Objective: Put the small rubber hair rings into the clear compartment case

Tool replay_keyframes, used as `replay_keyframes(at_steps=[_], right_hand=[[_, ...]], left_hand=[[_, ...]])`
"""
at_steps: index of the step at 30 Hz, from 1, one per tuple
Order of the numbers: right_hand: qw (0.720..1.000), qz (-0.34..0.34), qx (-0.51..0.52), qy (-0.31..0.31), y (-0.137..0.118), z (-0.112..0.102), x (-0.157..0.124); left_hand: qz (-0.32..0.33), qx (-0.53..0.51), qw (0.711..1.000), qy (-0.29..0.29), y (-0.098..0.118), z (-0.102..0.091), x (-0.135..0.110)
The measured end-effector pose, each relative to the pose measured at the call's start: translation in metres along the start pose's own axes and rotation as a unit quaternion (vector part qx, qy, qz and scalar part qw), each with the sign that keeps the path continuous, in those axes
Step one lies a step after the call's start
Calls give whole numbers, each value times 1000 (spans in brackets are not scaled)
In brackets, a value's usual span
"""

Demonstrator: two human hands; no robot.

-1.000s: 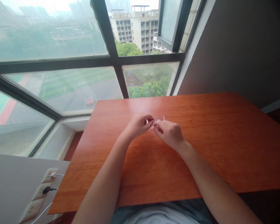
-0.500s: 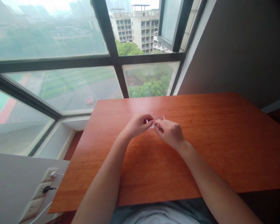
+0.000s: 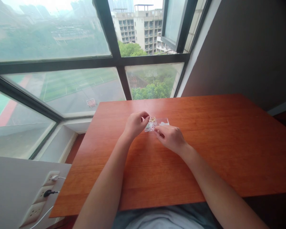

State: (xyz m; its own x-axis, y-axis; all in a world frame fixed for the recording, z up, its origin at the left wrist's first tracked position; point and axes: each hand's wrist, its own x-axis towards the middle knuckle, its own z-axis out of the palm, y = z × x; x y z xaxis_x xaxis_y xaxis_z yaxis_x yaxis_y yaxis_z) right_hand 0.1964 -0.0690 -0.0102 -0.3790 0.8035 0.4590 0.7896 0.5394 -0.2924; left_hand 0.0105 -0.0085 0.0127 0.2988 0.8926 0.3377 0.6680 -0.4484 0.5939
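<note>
Left hand point(image 3: 134, 124) and right hand point(image 3: 171, 139) meet mid-table, both pinched on 1 small clear packet point(image 3: 157, 123). Left thumb and fingers grip its 9 o'clock edge; right fingertips grip its 6 o'clock edge. Packet is low over the wooden table point(image 3: 228, 143), toward the 12 o'clock side; touching or not, cannot tell. Coloured bits inside, too small to identify. Wall sockets point(image 3: 41, 195) at 8 o'clock, 2 plugs in.
</note>
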Motion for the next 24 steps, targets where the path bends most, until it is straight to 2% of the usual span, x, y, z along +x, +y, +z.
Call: replay_keyframes(at_steps=[5, 13, 15, 17, 20, 24], right_hand=[[1000, -18, 0, -13, -2, 4, -2], [999, -19, 11, -36, -5, 5, -2], [999, 17, 1, -48, -3, 3, 0], [994, 91, -24, -59, 4, -1, 2], [967, 226, -84, -79, 22, -6, 5], [939, 306, -112, -114, 40, -6, 7]], left_hand=[[11, 7, 1000, -24, 6, 6, -1], [10, 15, 1000, -20, 2, 3, -1], [4, 19, 1000, -18, 1, 3, -1], [-5, 20, 1000, -15, -1, 3, -1], [-15, 19, 1000, -15, -7, 4, -1], [-28, 20, 998, -47, -14, 4, 0]])
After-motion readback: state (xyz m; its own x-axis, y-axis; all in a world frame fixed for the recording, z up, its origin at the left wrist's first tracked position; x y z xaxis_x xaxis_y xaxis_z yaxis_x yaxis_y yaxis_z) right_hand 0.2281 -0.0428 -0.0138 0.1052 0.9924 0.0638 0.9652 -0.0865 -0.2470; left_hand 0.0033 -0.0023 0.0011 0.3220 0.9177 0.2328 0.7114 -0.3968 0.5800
